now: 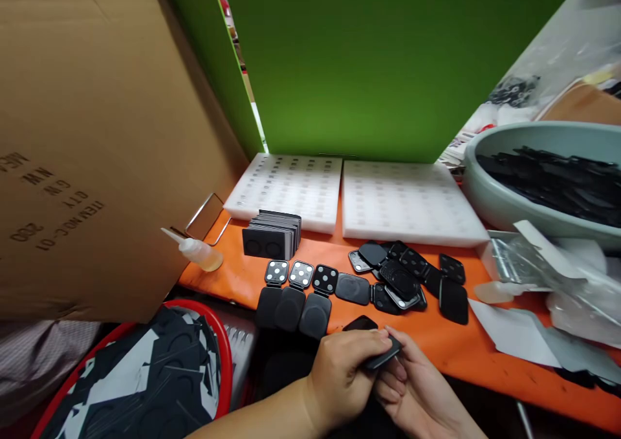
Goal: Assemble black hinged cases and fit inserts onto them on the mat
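Note:
My left hand [342, 368] is closed on a black hinged plate [384, 355] near the table's front edge, its thumb on top. My right hand [412, 384] grips the same plate from the other side, with fingers curled beneath it. A dark square flap [359, 324] shows just beyond my fingers; whether it joins the held plate is hidden. Ahead lie several opened black hinged plates in a row, the nearest one [315, 315] with a dotted square lid [325, 278]. To their right is a loose pile of similar plates [400, 277].
A stack of black cards [268, 242] stands before two white foam trays [286, 196] [407, 200]. At left are a dropper bottle [201, 255], a cardboard box [97, 135] and a red basket [226, 355] of black sheets. A grey basin [485, 187] with black parts stands right, above plastic bags [582, 303].

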The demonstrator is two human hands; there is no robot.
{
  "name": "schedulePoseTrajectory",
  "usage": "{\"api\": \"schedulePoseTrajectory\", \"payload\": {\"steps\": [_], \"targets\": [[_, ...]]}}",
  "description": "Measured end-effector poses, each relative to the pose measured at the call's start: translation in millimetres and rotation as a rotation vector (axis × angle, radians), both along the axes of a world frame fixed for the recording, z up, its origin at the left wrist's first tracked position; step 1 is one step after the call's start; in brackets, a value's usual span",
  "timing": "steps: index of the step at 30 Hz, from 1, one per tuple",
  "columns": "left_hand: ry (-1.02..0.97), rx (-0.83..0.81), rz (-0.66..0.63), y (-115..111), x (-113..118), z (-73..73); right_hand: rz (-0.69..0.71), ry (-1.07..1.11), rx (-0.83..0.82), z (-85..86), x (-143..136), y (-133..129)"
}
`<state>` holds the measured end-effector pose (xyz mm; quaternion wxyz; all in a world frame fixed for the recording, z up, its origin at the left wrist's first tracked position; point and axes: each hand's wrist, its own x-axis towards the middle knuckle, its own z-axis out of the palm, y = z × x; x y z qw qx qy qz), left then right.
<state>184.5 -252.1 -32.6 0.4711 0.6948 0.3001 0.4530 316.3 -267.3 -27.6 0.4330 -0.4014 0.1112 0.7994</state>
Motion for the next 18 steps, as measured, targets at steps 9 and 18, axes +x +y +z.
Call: {"api": "schedulePoseTrajectory", "payload": {"steps": [9, 18], "targets": [[0.026, -0.588, 0.321, 37.3, -20.2, -14.0, 0.248, -0.773, 0.549, -1.9, 18.3, 13.6], [0.160, -0.611, 0.179, 67.0, -25.0, -51.6, 1.242, -1.973, 0.754, -16.2, 26.7, 78.8]]}}
